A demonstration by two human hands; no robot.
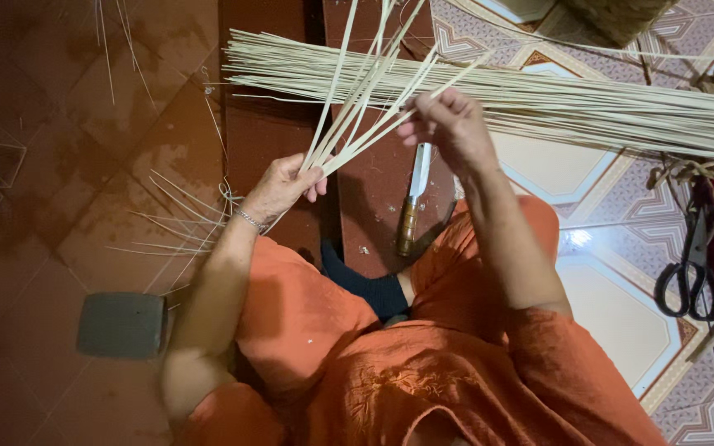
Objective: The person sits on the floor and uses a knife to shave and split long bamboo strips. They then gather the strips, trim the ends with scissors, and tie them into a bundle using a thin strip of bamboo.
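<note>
My left hand point(284, 185) grips the lower ends of several thin pale cane strips point(355, 107) that fan upward and away from me. My right hand point(449, 125) pinches one of these strips higher up, at the right side of the fan. Behind the hands lies a long bundle of the same pale strips point(588, 107), running across the floor from centre to the right edge. A knife with a wooden handle point(412, 202) lies on a dark red board point(373, 198) just below my right hand. I wear orange clothing and a dark sock point(369, 287).
Black-handled scissors point(691, 263) lie on the patterned tile floor at the right. A grey block point(121, 325) sits at lower left. Loose strips point(175, 223) are scattered on the reddish floor at left. A woven basket point(617, 16) stands at the top right.
</note>
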